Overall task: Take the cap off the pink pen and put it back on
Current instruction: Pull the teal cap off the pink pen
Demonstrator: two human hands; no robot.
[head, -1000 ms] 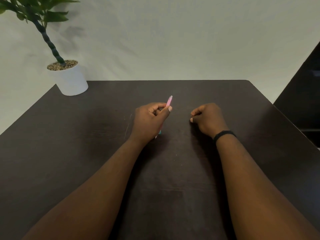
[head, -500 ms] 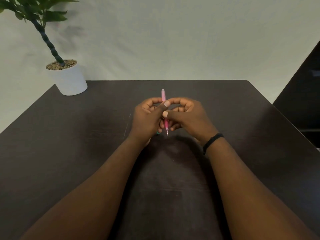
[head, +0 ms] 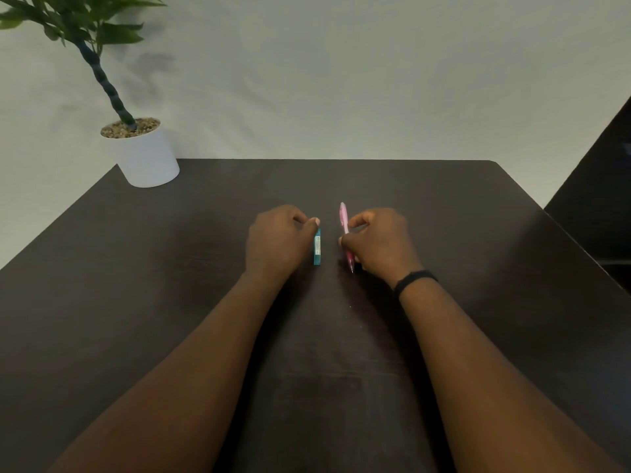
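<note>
The pink pen [head: 343, 216] stands nearly upright in my right hand [head: 382, 240], pinched between thumb and fingers. Its top pokes above the hand and its darker pink tip shows below, just above the dark table [head: 170, 302]. My left hand [head: 276, 240] sits a short gap to the left, closed, with the thumb on top of a teal cap [head: 317, 249] that bears a small white label. The cap is separate from the pen and hangs along the inner side of my left hand. A black band circles my right wrist.
A white pot with a green plant [head: 146, 158] stands at the table's far left corner. A dark piece of furniture [head: 601, 199] rises beyond the right edge. Both forearms stretch over the near half of the table.
The hands were joined on the pen half a second ago. They have pulled apart: the pink pen went to the right hand, the teal cap stayed with the left.
</note>
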